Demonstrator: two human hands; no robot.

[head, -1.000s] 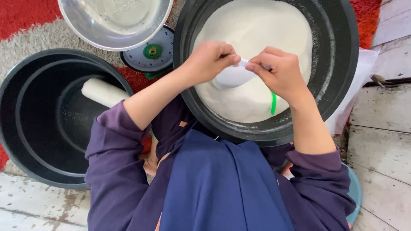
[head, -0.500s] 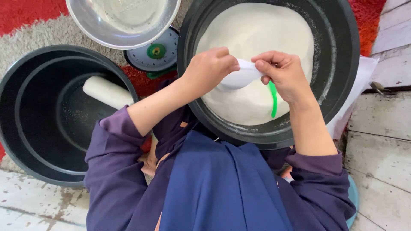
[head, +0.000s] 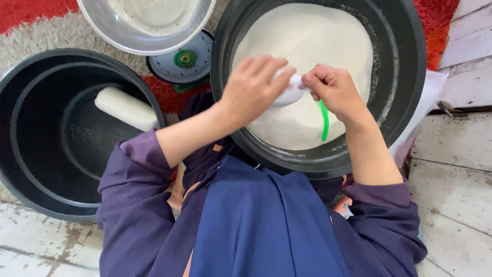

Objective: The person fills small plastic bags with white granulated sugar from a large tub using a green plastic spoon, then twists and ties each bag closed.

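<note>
A big black basin (head: 405, 66) at the upper right is filled with white powder (head: 312, 36). Both hands hover over it. My left hand (head: 253, 87) cups a small white bag (head: 288, 93) from the left, fingers loosely curled on it. My right hand (head: 334, 91) pinches the same bag's edge from the right. A thin green strip (head: 324, 122), perhaps a handle, hangs below my right hand over the powder; its upper end is hidden by the hand.
A second black basin (head: 36, 143) at the left holds one filled white roll-shaped bag (head: 125, 109). A metal bowl (head: 146, 25) stands on a dial scale (head: 184, 64) at the top. Red and grey carpet lies beneath; worn white floorboards (head: 456, 169) lie to the right.
Both hands have stayed over the powder with the small bag between them. My left hand's fingers have loosened and spread a little over the bag.
</note>
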